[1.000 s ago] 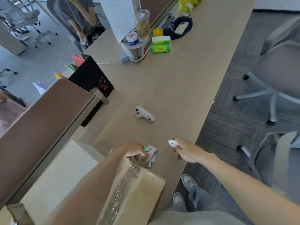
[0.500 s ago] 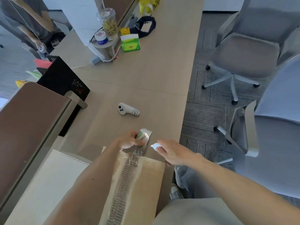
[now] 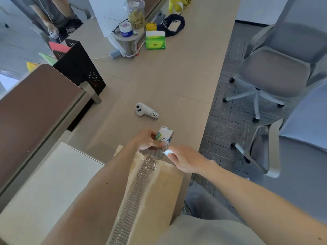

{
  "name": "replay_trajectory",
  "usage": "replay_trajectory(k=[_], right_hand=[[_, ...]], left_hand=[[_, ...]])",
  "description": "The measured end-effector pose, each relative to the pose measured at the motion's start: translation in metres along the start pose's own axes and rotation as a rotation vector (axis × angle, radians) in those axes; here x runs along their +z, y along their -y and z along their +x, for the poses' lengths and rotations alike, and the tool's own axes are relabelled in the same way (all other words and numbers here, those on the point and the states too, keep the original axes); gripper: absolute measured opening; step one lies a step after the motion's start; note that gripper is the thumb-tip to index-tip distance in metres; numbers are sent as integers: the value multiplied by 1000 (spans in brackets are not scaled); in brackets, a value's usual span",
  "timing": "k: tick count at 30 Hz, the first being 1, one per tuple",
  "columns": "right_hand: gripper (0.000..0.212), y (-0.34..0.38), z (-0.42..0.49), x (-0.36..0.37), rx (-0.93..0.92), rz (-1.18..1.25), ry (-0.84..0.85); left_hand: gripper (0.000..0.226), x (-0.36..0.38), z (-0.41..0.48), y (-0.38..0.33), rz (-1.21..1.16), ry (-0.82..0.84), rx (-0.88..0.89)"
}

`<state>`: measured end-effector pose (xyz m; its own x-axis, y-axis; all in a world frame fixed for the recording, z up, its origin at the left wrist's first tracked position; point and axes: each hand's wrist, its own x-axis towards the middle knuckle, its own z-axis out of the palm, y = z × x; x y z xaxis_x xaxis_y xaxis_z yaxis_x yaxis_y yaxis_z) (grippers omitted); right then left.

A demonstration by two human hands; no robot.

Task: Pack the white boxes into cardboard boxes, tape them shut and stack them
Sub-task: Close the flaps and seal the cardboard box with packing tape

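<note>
My left hand grips the tape roll just past the box's far edge, near the desk's right edge; tape runs back along the seam toward me. My right hand pinches a small white cutter touching the strip. The white controller lies beyond, clear.

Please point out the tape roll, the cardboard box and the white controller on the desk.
tape roll (image 3: 165, 137), head view, its printed side.
cardboard box (image 3: 166, 184), head view, bare top flap.
white controller (image 3: 146, 110), head view, its handle.
</note>
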<state>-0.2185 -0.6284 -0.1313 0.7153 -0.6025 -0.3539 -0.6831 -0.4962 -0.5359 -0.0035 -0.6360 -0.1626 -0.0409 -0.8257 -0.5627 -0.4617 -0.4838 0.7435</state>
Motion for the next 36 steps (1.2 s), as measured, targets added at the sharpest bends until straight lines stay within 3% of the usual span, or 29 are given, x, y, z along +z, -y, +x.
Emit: replay_trajectory(k=[5, 13, 31, 36], right_hand=[[19, 8, 10, 3, -42, -71, -20], [24, 28, 25, 3, -72, -216, -74], [34, 43, 41, 4, -149, -460, -46], [38, 44, 42, 5, -134, -459, -26]], left_hand=[[24, 1, -4, -4, 44, -77, 39], [10, 0, 2, 3, 73, -107, 77], [36, -1, 2, 4, 12, -96, 101], [31, -2, 3, 6, 34, -89, 109]])
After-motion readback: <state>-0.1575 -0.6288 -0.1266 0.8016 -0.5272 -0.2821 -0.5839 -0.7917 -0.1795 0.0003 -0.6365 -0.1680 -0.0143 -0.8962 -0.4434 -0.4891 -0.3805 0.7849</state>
